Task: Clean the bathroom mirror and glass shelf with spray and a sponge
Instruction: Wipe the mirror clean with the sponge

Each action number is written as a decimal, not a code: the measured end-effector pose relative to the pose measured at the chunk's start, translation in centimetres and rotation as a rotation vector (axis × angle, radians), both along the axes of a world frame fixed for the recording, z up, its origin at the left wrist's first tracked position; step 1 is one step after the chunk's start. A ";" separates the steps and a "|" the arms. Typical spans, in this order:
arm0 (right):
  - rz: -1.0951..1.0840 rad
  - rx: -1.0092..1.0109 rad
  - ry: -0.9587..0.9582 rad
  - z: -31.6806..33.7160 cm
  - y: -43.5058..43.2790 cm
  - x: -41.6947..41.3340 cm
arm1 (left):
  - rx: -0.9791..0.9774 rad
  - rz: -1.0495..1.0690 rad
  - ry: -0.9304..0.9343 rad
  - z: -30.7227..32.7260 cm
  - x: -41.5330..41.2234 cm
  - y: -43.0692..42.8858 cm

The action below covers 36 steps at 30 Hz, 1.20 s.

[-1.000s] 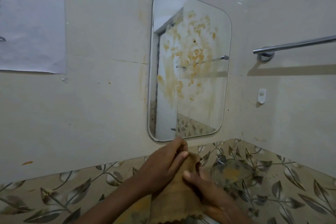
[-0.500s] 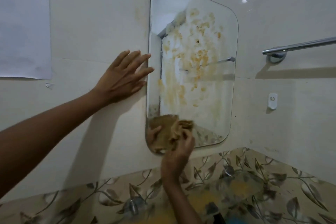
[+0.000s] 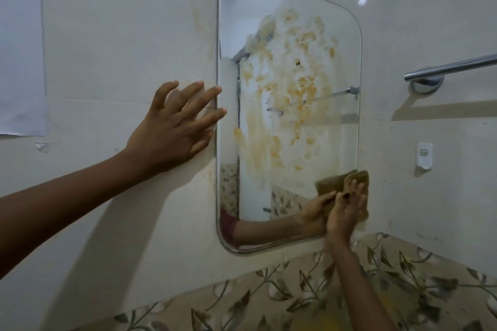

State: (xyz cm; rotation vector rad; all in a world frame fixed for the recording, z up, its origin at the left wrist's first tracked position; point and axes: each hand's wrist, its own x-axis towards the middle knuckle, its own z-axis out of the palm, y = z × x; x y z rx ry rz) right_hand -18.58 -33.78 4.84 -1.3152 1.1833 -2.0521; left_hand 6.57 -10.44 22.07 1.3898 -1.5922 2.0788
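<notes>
A person's right hand (image 3: 347, 209) presses a brown cloth (image 3: 359, 177) flat against the lower right corner of a bathroom mirror (image 3: 336, 142), fingers laid almost straight over the bunched fabric and not curled round it. Part of the cloth overhangs the mirror's right edge. The left hand (image 3: 172, 129) lies spread on the pale wall (image 3: 121, 35) just left of the mirror, fingers apart and straight, holding nothing, with two fingertips reaching the glass's left edge. Orange-brown stains (image 3: 290, 83) blotch the middle and upper part of the mirror; its lowest strip reflects the working arm and hand. To the mirror's right, a chrome bar (image 3: 451, 66) is fixed at about mid-height, and a small white hook (image 3: 424, 156) sits on the wall below it. Well to the mirror's left, a sheet of paper (image 3: 21, 62) hangs at the frame's edge. Below the mirror runs a band of leaf-patterned tile (image 3: 269, 295).
</notes>
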 end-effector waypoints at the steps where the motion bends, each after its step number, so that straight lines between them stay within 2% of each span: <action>1: 0.022 0.032 -0.012 0.7 -0.5 -0.5 | -0.001 0.003 0.005 0.0 -0.1 0.0; 3: 0.093 0.045 -0.050 1.5 0.5 0.3 | 0.002 0.009 0.007 0.1 -0.1 0.1; 5: 0.132 -0.030 0.002 2.0 3.6 2.8 | 0.002 0.008 0.001 0.1 -0.1 0.1; 10: 0.156 -0.543 0.484 2.0 13.9 11.4 | 0.007 0.007 0.006 0.0 0.0 0.0; 12: 0.198 -0.659 0.664 1.2 16.1 13.2 | 0.014 0.008 0.011 0.0 0.0 0.0; 14: 0.236 -0.709 0.734 0.3 16.4 13.3 | 0.023 0.014 0.024 0.0 0.0 0.1; 17: 0.250 -0.710 0.705 -1.2 14.5 11.6 | 0.028 -0.004 0.038 0.0 -0.1 0.2; 19: 0.216 -0.629 0.597 -2.0 12.0 9.9 | 0.030 -0.010 0.041 0.1 -0.2 0.3; 21: 0.145 -0.488 0.428 -1.5 9.1 7.5 | 0.028 -0.008 0.038 0.0 -0.2 0.2; 24: 0.033 -0.244 0.294 1.3 4.4 3.1 | 0.037 -0.018 0.049 0.1 -0.2 0.2; 27: 0.053 -0.019 0.107 5.0 1.7 -0.3 | 0.051 -0.043 0.055 0.2 -0.3 0.3; 30: 0.079 0.001 0.057 7.6 1.5 -0.7 | 0.053 -0.061 0.058 0.1 -0.4 0.3; 33: 0.130 -0.053 0.090 9.8 4.0 2.1 | 0.063 -0.050 0.063 0.1 -0.4 0.4; 36: 0.153 -0.321 0.264 11.7 8.6 6.4 | 0.088 -0.030 0.074 0.0 -0.5 0.4</action>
